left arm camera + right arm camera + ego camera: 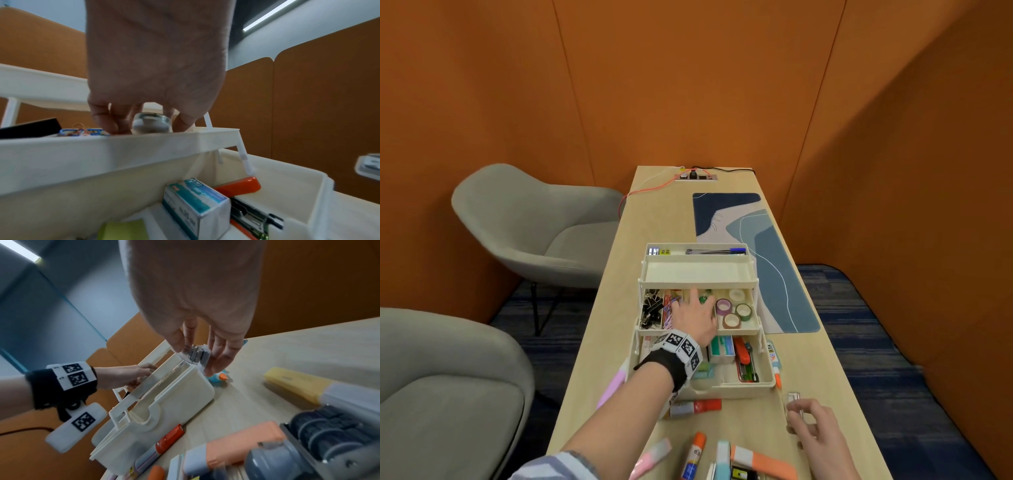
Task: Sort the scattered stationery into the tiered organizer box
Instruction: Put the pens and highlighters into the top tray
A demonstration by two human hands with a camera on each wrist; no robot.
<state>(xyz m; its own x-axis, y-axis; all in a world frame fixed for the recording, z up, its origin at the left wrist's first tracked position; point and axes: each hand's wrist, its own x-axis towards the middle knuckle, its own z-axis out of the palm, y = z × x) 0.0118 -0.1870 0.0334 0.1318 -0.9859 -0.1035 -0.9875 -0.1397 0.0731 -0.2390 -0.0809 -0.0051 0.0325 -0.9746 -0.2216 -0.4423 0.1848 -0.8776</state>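
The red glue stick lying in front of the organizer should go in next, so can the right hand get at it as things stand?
Probably not yet: the right hand grips a clear case. The red glue stick lies uncovered.

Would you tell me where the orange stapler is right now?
In the head view, the orange stapler lies in the organizer box's bottom tier, right side, beside the staples box.

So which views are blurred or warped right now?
Head view: sharp at the organizer box, walls bowed by the wide lens. Left wrist: soft, the left hand fills the top. Right wrist: foreground items smeared, the clear case in the right hand blurry.
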